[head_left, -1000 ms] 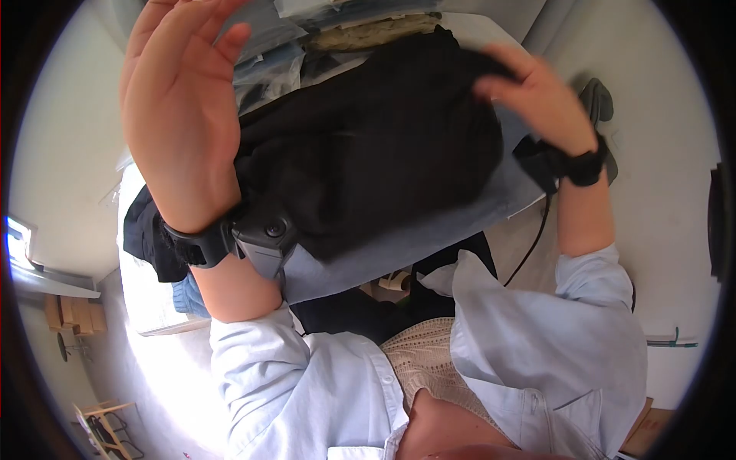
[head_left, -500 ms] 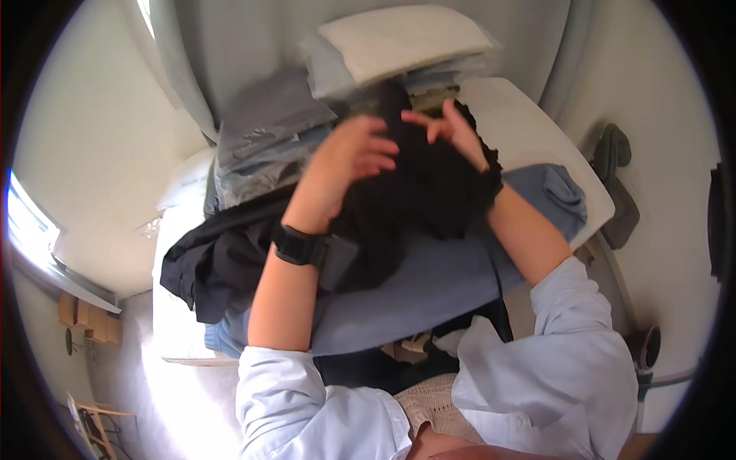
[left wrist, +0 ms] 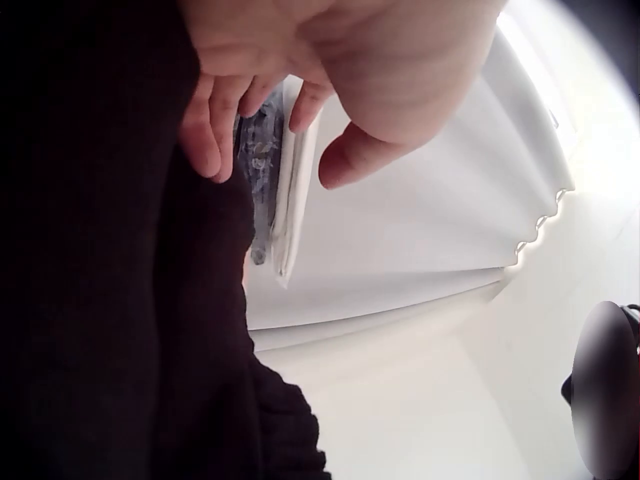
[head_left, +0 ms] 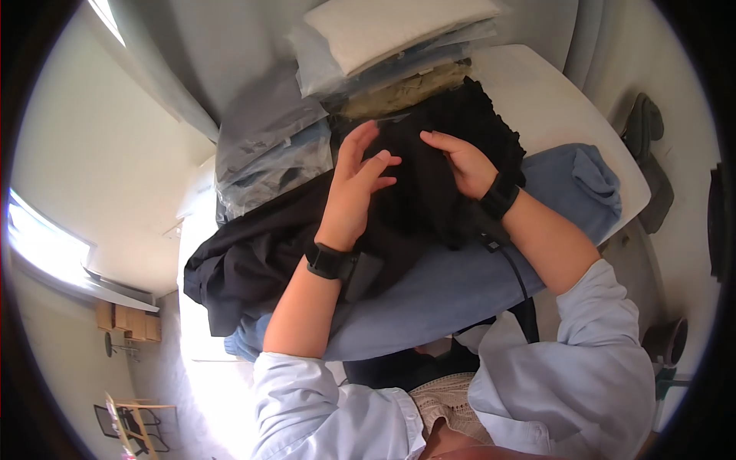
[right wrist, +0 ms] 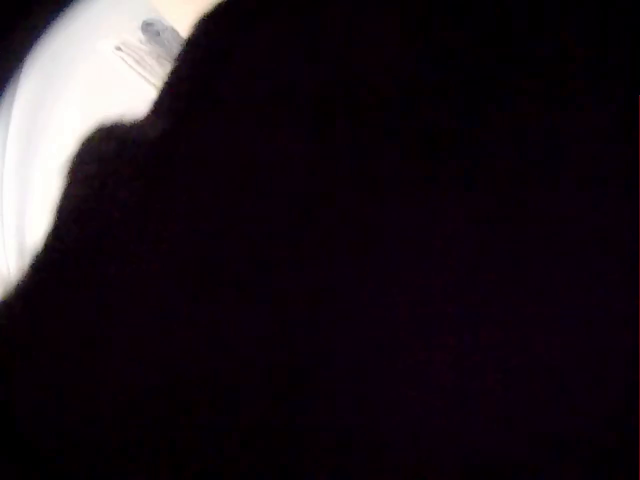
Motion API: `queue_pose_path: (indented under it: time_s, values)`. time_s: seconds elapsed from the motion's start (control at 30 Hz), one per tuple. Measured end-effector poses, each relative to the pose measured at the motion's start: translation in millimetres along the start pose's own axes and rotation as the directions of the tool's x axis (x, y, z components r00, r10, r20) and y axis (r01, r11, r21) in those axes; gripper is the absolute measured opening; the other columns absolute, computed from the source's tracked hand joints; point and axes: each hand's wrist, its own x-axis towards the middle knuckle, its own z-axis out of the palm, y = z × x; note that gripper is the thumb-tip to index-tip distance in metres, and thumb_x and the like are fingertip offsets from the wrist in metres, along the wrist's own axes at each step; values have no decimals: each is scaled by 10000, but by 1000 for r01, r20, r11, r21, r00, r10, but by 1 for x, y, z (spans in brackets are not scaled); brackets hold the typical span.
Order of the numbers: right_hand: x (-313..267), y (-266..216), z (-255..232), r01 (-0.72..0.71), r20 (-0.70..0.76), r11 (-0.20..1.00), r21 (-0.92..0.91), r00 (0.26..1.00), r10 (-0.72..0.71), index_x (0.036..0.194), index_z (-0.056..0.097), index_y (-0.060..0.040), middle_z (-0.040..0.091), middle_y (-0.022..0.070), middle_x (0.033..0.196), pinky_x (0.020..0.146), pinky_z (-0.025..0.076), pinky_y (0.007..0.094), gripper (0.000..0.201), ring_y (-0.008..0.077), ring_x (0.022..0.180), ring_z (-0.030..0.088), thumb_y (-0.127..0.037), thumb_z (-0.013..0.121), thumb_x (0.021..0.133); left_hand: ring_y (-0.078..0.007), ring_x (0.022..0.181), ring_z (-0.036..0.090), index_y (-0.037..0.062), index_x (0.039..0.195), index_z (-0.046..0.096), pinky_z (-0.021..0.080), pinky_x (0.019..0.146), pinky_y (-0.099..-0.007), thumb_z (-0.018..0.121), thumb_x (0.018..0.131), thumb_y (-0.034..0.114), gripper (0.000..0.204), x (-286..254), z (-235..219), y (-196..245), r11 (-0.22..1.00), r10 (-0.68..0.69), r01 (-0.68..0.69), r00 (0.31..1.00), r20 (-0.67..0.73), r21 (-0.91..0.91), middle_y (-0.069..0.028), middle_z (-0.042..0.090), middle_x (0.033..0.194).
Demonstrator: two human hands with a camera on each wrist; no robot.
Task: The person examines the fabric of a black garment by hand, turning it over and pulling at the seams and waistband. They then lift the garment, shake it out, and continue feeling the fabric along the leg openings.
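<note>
A black garment (head_left: 268, 245) with a ruffled edge lies bunched over a blue-grey cloth (head_left: 429, 295). Over its middle is my left hand (head_left: 349, 195), fingers spread and slightly bent, with nothing visible between them. In the left wrist view the left hand (left wrist: 320, 70) hangs beside black fabric (left wrist: 100, 280), thumb apart from the fingers. My right hand (head_left: 469, 167) is at the garment's upper right part, thumb extended to the left; its other fingers are mostly hidden by the black cloth. Black fabric (right wrist: 350, 260) fills most of the right wrist view, hiding the right hand there.
Bagged clothes (head_left: 268, 165) are stacked behind the garment on the left, and a pale packet (head_left: 406, 31) tops another pile at the back. The white table (head_left: 552, 92) extends to the right. A cable (head_left: 517, 272) hangs below the right wrist. Grey curtains stand behind.
Both hands have come inward over the garment from their wide positions. The black cloth has dropped from its raised, spread shape into a bunched heap, and its ruffled edge shows at the right.
</note>
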Motion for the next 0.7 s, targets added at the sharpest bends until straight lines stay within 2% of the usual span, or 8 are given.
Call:
queue_pose_path:
  time_s: [0.13,0.2,0.23,0.37,0.47,0.53,0.57,0.7]
  values:
    - [-5,10,15,185,216,956,-227,967,-135,1145,525,21,600,61,1073,873,452,267,368,140,981,572,-46,637,802,-141,1017,531,59,1305,420,419,834,-264,555,885,170,454,-3,-3,-6,996,48,-47,999,-22,70,-107,429,1308]
    - [-6,17,15,210,195,898,-388,970,-142,1110,547,13,603,56,1049,872,448,264,345,131,984,565,-33,653,784,-101,967,517,42,1248,478,400,836,-239,590,869,181,419,-7,1,-6,950,38,-22,998,-46,312,-77,518,1182]
    - [-9,17,16,193,269,840,-506,961,-59,1103,551,15,603,53,1041,872,445,263,345,130,983,563,-36,659,779,-73,876,498,26,1178,529,399,779,-217,613,858,187,368,-2,-4,-16,858,140,-107,990,-29,502,-31,567,997]
    - [-8,18,11,203,339,708,-676,939,53,1077,574,10,613,60,1029,870,437,254,290,119,967,563,-99,645,818,-54,762,470,22,1135,559,390,672,-205,611,858,175,320,1,-6,-37,756,255,-192,967,-11,626,4,551,838]
    - [0,20,4,112,229,794,-598,973,36,1131,585,-7,636,66,1010,865,436,239,309,120,954,584,-157,611,862,-42,690,440,10,1035,587,364,601,-198,587,880,174,226,4,-10,-36,777,215,-164,976,-12,608,22,520,764]
    - [-1,18,7,164,242,803,-573,970,-25,1067,614,-12,639,65,973,816,457,239,265,118,919,591,-183,612,865,-33,674,433,5,931,589,360,597,-187,561,907,192,190,3,-10,-29,869,55,39,983,-175,494,33,515,730]
    - [-2,18,6,161,239,806,-570,971,-24,1067,614,-12,639,65,973,816,457,239,265,118,919,591,-183,612,865,-37,684,455,17,882,577,379,612,-184,524,935,210,207,4,-10,-31,959,31,32,976,-215,281,29,537,763]
    - [3,9,2,61,41,731,-679,998,-45,971,632,-18,623,46,883,740,470,248,307,117,848,581,-299,636,847,-101,775,558,19,946,569,461,702,-229,458,963,202,215,5,-12,-31,988,145,-153,942,-301,-3,-25,601,883]
